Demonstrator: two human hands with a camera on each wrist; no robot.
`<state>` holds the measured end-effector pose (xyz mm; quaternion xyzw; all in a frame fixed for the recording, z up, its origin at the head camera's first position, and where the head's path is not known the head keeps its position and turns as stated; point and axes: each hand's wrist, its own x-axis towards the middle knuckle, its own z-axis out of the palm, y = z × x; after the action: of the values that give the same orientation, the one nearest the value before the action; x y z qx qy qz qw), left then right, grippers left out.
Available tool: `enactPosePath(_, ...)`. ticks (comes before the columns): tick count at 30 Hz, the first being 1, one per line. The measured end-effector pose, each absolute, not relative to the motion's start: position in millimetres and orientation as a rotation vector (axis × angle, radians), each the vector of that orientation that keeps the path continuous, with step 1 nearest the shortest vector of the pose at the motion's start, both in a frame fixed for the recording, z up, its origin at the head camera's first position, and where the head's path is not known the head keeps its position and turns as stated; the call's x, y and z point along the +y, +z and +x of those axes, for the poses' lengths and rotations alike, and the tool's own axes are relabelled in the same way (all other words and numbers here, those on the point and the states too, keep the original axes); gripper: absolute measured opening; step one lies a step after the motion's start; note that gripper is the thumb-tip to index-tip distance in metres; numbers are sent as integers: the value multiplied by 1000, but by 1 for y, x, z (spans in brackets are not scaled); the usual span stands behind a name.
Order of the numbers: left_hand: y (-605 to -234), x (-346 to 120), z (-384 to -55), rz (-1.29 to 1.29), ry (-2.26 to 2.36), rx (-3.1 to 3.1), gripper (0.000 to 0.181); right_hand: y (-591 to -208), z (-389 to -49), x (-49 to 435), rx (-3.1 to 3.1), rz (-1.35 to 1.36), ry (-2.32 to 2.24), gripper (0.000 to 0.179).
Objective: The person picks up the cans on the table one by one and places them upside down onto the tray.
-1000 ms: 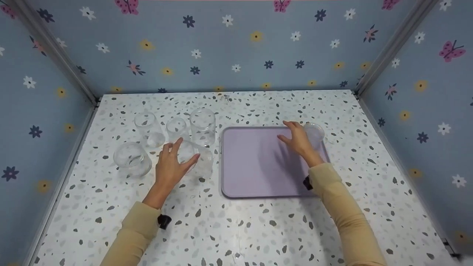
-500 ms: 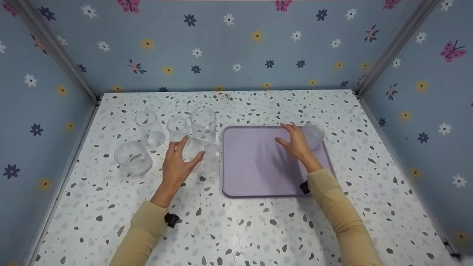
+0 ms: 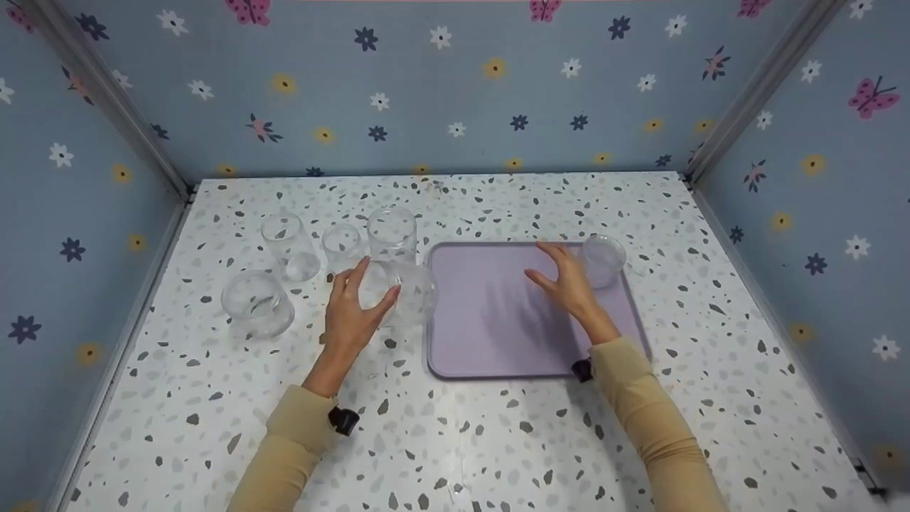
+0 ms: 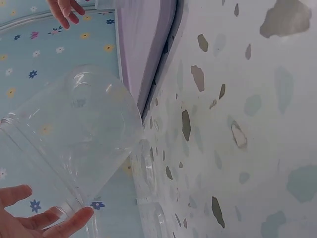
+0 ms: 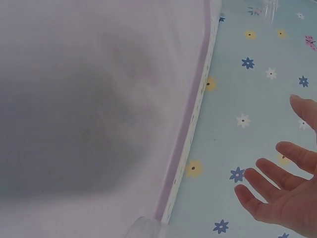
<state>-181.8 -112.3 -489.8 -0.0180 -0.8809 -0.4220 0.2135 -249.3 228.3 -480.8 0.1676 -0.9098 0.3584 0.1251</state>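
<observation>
My left hand (image 3: pixel 350 313) grips a clear jar (image 3: pixel 412 295) near its open end, thumb on one side and fingers on the other. The jar is tilted on its side, its base reaching over the left edge of the lilac tray (image 3: pixel 469 348). In the left wrist view, the jar (image 4: pixel 89 134) hangs off the table, with fingertips (image 4: pixel 74 223) at its rim. Over the tray's right part my right hand (image 3: pixel 569 288) hovers, fingers spread and holding nothing. Just beyond it, a smaller clear jar (image 3: pixel 604 262) stands at the tray's back right corner.
Several clear containers stand at the left: a wide one (image 3: pixel 257 306) in front, a tall one (image 3: pixel 290 245) behind it, a small one (image 3: pixel 342 245) and a tall one (image 3: pixel 392 233) close behind the held jar. Patterned panels (image 3: pixel 455 85) enclose the speckled table (image 3: pixel 455 434).
My left hand has carried the clear jar rightward, so its base now overlaps the tray's left edge. The right hand has drifted slightly left and toward me, still spread.
</observation>
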Motion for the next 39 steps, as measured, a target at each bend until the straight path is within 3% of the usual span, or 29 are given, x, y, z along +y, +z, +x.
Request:
enactPosePath(25, -492, -82, -188, -74, -1424, -2330, 65, -482, -223, 213, -2504, 581, 1210, 50)
enactPosePath(39, -502, -64, -191, -177, -1522, -2184, 62, -469, -210, 204, -2520, 482, 1403, 49)
